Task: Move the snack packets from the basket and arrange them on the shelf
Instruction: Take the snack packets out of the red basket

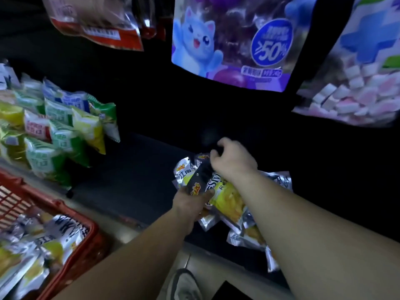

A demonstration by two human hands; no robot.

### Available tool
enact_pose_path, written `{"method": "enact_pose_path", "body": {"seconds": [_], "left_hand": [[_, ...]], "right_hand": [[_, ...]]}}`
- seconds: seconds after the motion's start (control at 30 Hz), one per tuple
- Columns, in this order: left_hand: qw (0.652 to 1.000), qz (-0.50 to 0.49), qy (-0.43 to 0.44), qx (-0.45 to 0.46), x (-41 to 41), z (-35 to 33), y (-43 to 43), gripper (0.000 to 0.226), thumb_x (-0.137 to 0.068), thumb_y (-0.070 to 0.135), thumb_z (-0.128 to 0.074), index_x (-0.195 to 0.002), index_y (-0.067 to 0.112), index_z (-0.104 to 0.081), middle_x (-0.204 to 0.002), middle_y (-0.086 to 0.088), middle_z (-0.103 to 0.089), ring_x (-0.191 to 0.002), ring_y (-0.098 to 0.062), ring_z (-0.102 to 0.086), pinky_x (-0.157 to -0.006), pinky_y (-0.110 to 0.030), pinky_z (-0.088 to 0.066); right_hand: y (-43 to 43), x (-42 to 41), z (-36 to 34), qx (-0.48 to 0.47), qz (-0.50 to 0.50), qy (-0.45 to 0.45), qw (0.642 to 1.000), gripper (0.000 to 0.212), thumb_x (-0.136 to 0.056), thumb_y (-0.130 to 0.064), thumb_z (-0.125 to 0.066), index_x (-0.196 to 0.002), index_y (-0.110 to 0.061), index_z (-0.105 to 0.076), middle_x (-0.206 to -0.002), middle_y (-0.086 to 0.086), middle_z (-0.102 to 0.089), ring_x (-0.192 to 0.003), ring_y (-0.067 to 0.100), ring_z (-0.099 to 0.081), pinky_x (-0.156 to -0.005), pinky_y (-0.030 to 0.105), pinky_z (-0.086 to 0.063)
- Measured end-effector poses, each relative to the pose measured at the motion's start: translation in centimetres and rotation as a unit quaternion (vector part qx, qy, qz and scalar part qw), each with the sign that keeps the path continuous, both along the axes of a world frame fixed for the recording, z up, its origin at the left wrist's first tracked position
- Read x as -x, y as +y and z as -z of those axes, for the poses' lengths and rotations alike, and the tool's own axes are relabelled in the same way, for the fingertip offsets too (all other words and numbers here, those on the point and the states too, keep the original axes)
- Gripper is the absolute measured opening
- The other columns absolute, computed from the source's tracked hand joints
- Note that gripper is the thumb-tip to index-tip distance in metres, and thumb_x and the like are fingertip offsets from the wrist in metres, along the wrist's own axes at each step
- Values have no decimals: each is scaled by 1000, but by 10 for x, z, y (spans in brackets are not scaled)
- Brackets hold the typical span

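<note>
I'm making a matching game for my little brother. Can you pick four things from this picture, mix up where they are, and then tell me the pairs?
Things:
1. red basket
2. blue cat bag
3. dark snack packet
4. shoe

Places:
A. hanging at the top
B. bottom left corner
C. on the floor, bottom edge
D. held by the left hand and right hand

Pairs: 1-B, 2-A, 3-D, 4-C

Red basket (54, 203) cut off at left, bottom edges; green packets (54, 135) blurred; shoe (186, 284) cut off at bottom
</note>
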State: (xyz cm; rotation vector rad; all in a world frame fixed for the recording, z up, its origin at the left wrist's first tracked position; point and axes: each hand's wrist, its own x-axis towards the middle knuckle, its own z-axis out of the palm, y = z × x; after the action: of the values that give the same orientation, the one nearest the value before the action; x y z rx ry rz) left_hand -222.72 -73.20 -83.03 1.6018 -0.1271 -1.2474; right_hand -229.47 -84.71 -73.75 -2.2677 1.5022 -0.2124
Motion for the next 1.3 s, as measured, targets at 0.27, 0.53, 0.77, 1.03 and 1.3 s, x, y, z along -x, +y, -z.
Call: {"method": "enact_pose_path", "body": {"seconds": [0.27,0.53,0.77,1.03,1.3], "left_hand": [[986,48,-150,-61,-93,0,84,52,-80,18,-86,-125,18,-59,-115,-6,-68,-94,-25,-72,-75,-42,-63],[918,124,-345,-150,-218,-24,219,16,-88,21,-73,-102,24,-65,-87,2,-73,-69,-17,-67,-59,-25,-54],[901,48,-316,-294,-294,30,342,34,-96,45,-63,-113,16,-70,-105,-6,-73,-97,-24,-69,-79,-24,-49],[903,-234,-165,-321,-328,108,383,85,-88,42,-73,-157,21,-27,-153,-19,-40,-117,-37,-61,-92,-37,-54],[915,-298,-108,-249,-328,147,367,110,-55,56,-89,-145,28,-34,-134,-7,-62,-113,-33,-65,-96,-52,-56]], "right_hand": [[32,-63,18,-125,-149,107,975,14,-87,-37,-60,-85,-23,-64,-102,6,-68,-95,30,-65,-79,34,-54],[141,-209,30,-164,-314,28,935,31,-90,-45,-62,-118,-33,-67,-119,-6,-67,-108,19,-63,-96,39,-54],[270,-319,95,-271,-404,20,873,28,-91,-39,-68,-97,-12,-75,-90,8,-73,-88,26,-68,-83,36,-55],[294,-346,163,-231,-345,123,901,59,-94,-56,-53,-144,-24,-49,-141,7,-59,-125,32,-58,-101,39,-49],[293,-354,188,-271,-346,111,891,80,-84,-73,-55,-154,-42,-31,-152,-1,-50,-138,28,-48,-112,39,-41]]}}
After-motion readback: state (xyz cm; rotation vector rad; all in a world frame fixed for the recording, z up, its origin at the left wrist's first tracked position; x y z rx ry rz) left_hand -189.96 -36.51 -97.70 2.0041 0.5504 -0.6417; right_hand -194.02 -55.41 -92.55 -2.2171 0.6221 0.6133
